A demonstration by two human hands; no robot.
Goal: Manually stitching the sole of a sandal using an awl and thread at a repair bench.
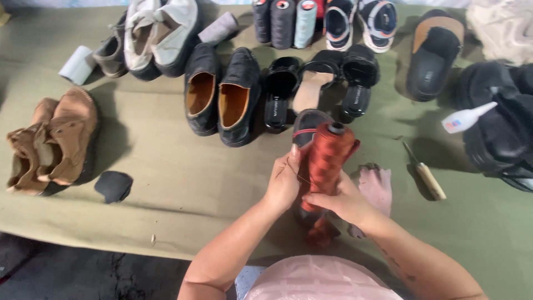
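both hands, left [283, 183] and right [341, 201], grip closed round rust thread cone [327, 158], tilted, tip up-right.

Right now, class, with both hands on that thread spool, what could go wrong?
1. The spool is held upright above the cloth; if the right hand slips, it may drop and roll.
2. The thread end at the left hand could slip loose and tangle.
3. The awl lies near the right arm, so a careless elbow might catch it.
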